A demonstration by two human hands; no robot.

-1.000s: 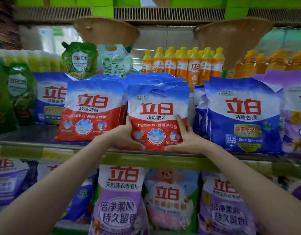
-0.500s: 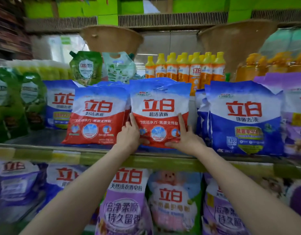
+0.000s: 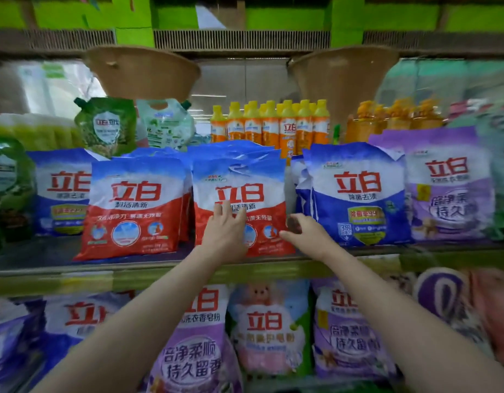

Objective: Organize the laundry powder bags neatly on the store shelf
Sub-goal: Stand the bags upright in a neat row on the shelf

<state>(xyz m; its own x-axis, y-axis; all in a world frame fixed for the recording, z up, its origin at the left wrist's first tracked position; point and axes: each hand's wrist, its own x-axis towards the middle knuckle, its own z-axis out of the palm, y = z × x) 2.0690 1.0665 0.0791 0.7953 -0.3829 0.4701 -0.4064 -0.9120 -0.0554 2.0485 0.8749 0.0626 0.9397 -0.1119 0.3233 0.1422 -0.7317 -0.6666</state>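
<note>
The red-and-white laundry powder bag you are working on stands upright on the store shelf, near its front edge, in the middle of the row. Just to its left is a second red-and-white bag, also upright, with a narrow gap between the two fronts; more bags of the same kind are stacked behind both.

Your left hand lies flat against the front of the middle bag, palm on the red lower half. Its fingers are straight and slightly spread, reaching up to the printed characters; they press the face of the bag and grip nothing.

Your right hand is at the bag's lower right corner. Its fingers are loosely curled with nothing inside them, and the thumb points at the bag's right edge; whether it touches the edge cannot be told.

To the right stands a blue-and-white bag, then a purple bag. Behind the row is a cluster of orange bottles with yellow caps, and a green pouch stands at the back left. The shelf below holds further purple and pink bags.
</note>
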